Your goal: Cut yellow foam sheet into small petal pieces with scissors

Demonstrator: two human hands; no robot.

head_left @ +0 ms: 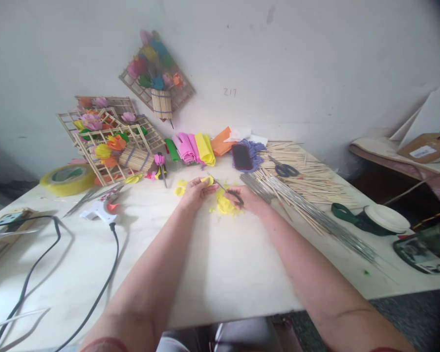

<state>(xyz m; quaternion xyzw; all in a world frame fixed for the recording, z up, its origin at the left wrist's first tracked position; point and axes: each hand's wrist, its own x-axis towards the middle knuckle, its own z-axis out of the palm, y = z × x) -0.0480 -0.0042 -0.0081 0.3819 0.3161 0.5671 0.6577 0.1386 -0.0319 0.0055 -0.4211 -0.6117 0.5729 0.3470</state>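
Between the thumb and fingers of my left hand (197,192) is a small piece of yellow paper (207,180). My right hand (246,198) grips a pair of scissors (235,196) by the dark handles, and their blades point left toward the paper. Whether the blades touch it I cannot tell. Beneath the scissors lies a pile of yellow paper scraps (225,205). A few yellow cut pieces (180,187) rest on the table just left of my left hand.
Folded crepe paper (187,148), a phone (241,157), a second pair of scissors (286,169) and wooden sticks (315,183) lie behind. Metal wires (322,222) and green tape (346,213) are right. Flower-filled stick frames (113,146), a glue gun (100,210) and its cord stand left.
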